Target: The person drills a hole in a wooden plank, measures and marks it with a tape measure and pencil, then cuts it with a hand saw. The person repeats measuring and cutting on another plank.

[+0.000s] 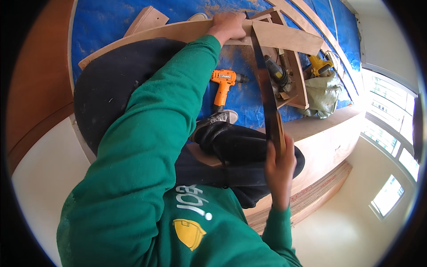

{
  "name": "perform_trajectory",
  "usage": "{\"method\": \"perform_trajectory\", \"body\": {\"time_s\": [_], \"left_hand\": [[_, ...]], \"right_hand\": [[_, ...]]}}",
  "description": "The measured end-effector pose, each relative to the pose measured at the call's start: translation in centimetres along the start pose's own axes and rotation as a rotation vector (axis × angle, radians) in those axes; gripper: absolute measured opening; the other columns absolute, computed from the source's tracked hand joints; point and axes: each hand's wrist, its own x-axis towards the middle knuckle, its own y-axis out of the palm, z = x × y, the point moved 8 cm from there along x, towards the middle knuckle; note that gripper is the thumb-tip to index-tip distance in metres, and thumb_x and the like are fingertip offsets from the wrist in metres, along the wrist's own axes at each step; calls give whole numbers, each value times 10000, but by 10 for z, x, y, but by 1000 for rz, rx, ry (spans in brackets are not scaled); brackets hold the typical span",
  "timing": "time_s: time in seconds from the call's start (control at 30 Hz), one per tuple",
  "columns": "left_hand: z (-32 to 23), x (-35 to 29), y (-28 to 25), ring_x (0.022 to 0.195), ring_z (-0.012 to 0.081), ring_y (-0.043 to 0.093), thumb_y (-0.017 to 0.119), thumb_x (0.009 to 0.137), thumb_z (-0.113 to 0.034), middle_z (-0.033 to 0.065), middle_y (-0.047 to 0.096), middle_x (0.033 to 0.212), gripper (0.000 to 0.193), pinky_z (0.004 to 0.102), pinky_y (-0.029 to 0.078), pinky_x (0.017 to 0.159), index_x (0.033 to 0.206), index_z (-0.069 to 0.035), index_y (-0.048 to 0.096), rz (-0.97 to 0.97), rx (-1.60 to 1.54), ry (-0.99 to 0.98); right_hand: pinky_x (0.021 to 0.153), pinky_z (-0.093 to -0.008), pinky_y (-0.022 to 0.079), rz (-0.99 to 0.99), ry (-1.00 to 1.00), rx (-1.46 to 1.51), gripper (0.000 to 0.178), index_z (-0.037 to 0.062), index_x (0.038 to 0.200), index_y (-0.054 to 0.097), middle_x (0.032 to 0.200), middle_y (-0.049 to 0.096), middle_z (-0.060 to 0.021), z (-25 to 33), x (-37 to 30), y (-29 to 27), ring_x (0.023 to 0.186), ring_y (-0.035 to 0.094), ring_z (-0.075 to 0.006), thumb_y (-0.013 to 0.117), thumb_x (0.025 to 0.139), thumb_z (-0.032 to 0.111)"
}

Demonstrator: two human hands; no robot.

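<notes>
My left hand (229,26) grips a long pale wooden board (291,38) near its middle, with the fingers closed over it. The board lies across my bent left knee, its left part resting there. In my right hand (281,167) is a handsaw (267,95), held by its straight wooden handle. The saw's long dark blade reaches up and away to the board, and its far end meets the board just right of my left hand. The teeth cannot be made out.
An orange cordless drill (223,86) stands on the blue floor sheet (104,26). Right of the blade, a wooden tool box (302,84) holds a dark power tool (276,71). Beyond are a yellow power tool (320,65), a pale sack (322,95) and long wood strips (327,26).
</notes>
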Motion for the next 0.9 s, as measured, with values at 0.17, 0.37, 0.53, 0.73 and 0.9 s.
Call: {"method": "perform_trajectory", "body": {"time_s": [0.17,0.37,0.53,0.73,0.9], "left_hand": [[-2,-1,1,1161,350,795,1013,707,-503,102,835,1215,703,536,607,951,1300,-217,764,-20,44,-7],[-6,-8,-13,1191,360,790,1011,708,-514,114,833,1252,733,533,608,979,1334,-228,760,-78,68,-11],[-1,2,-8,1167,345,798,1013,686,-522,107,841,1206,728,526,609,970,1308,-236,767,0,24,23],[2,6,0,1183,347,798,1009,674,-464,125,838,1244,729,533,619,985,1320,-195,804,35,35,19],[0,2,-12,1187,345,797,1018,670,-490,125,837,1244,735,534,619,989,1306,-184,814,8,33,-12]], "right_hand": [[829,-450,637,-22,-39,38,371,33,1443,609,1066,804,-245,9,45,17,969,832,-425,700,1086,74],[873,-618,598,-167,-280,-50,380,34,1419,614,1154,763,-357,28,229,98,1094,722,-583,709,1078,171],[835,-557,618,-23,-162,44,365,60,1444,601,1123,773,-324,5,81,40,1061,748,-567,689,1099,140],[900,-456,630,10,52,41,347,14,1423,619,1131,801,-265,-2,3,-5,1028,828,-434,693,1088,63],[894,-502,606,-148,-251,80,326,17,1388,633,1126,773,-318,22,187,95,1043,749,-551,700,1103,160]]}}
